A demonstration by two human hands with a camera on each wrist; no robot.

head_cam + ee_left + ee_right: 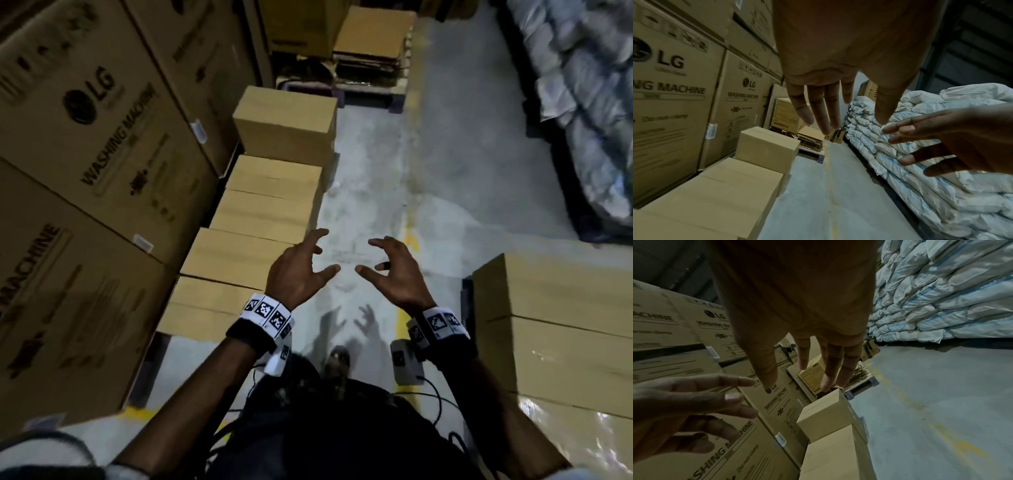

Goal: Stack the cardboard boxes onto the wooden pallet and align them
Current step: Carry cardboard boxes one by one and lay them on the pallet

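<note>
While the cardboard boxes (pixel 260 219) lie leftward, left hand (pixel 296 270) and right hand (pixel 394 274) hover empty, fingers spread.

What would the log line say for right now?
left hand: open, empty | right hand: open, empty | plain boxes: row at left

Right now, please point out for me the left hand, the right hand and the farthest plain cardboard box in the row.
left hand (pixel 294 270): head view, back of hand.
right hand (pixel 399 274): head view, back of hand.
farthest plain box (pixel 286 106): head view, top face.
</note>
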